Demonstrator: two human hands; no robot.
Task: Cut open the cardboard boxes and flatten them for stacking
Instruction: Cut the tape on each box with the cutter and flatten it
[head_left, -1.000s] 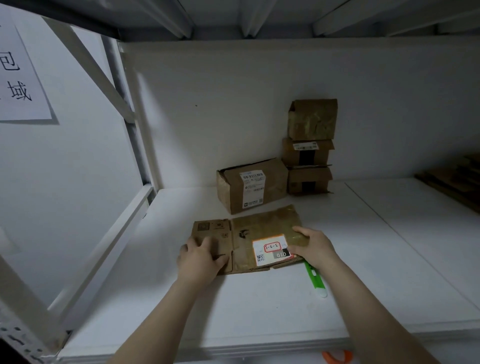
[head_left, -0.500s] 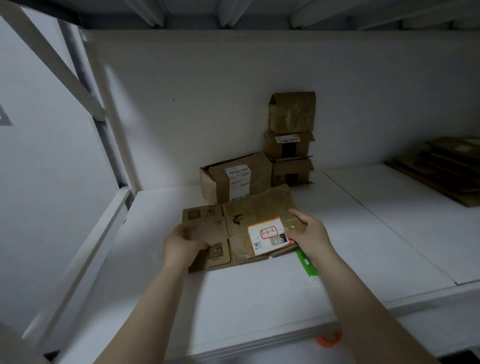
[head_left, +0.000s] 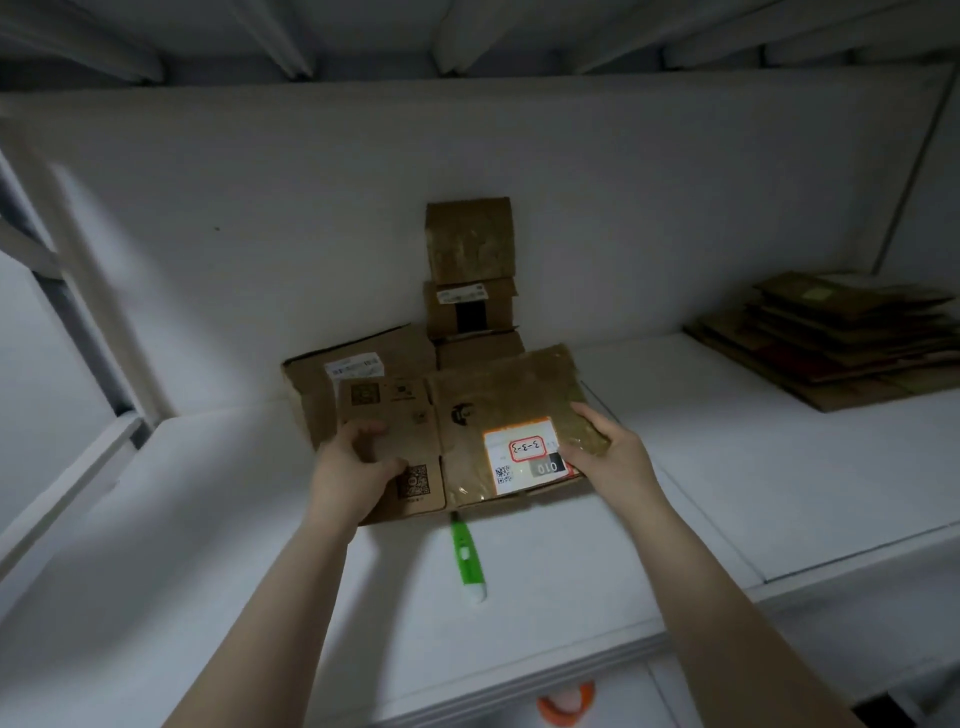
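- The flattened box (head_left: 457, 441) is being held just above the white shelf (head_left: 779, 467), in front of the uncut boxes (head_left: 470, 291) stacked against the back wall.
- Its left edge is being gripped by the left hand (head_left: 353, 467), with the fingers curled over the printed panel and the thumb beside the lower QR code.
- A green cutter (head_left: 467, 553) is lying on the shelf just below the near edge of the box, touched by neither hand.
- The right edge is being pinched by the right hand (head_left: 608, 447), thumb on top near the orange-bordered label; the underside fingers are hidden.
- A pile of flattened cardboard (head_left: 841, 343) is waiting at the far right, well apart.
- Judged from this, carrying to that pile is being started; the panels are best kept level and pressed flat, and squared to the stack's edges before release.
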